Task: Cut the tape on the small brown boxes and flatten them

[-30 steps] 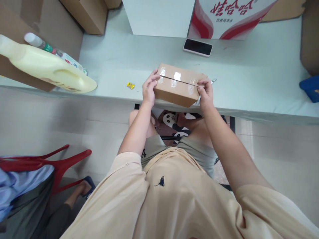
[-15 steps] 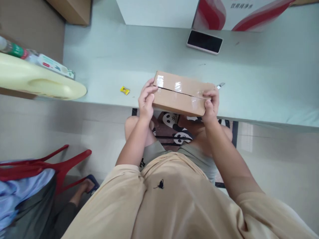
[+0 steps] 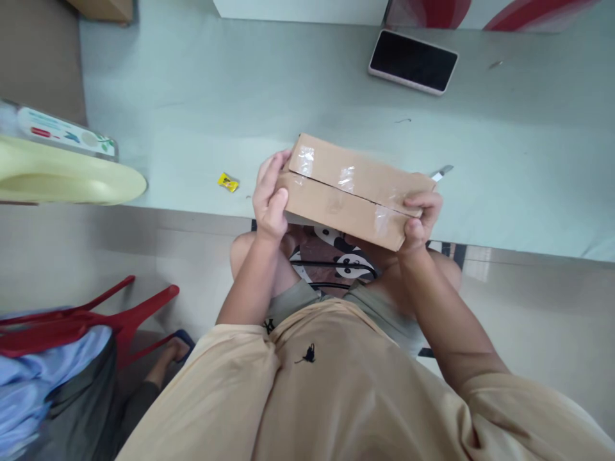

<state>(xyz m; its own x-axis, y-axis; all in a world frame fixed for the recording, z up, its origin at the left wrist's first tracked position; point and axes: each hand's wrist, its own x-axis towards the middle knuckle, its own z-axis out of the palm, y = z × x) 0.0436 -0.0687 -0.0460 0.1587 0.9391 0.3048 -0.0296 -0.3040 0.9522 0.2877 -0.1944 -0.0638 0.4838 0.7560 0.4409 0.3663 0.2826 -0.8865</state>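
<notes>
A brown cardboard box [image 3: 353, 186] is held between both hands over the table's front edge. Strips of clear tape cross the seam between its top flaps, and the seam shows as a thin dark gap. My left hand [image 3: 270, 197] grips the box's left end, thumb on the near side. At the right end, my right hand [image 3: 421, 221] is closed on the corner, fingers bent over the top. Just beyond that hand, a small utility knife [image 3: 441, 173] lies on the table, partly hidden by the box. A yellow wrapped candy [image 3: 228, 182] lies left of my left hand.
On the pale green table [image 3: 192, 96], a phone [image 3: 414, 62] lies face up before a white and red carton [image 3: 480, 14]. A pale yellow bottle [image 3: 72, 173] lies at the left edge. Someone sits on a red chair [image 3: 120, 320] at lower left.
The box has come nearer to me and tilted, its right end lower in view; both hands still hold it. The view has shifted closer to the table.
</notes>
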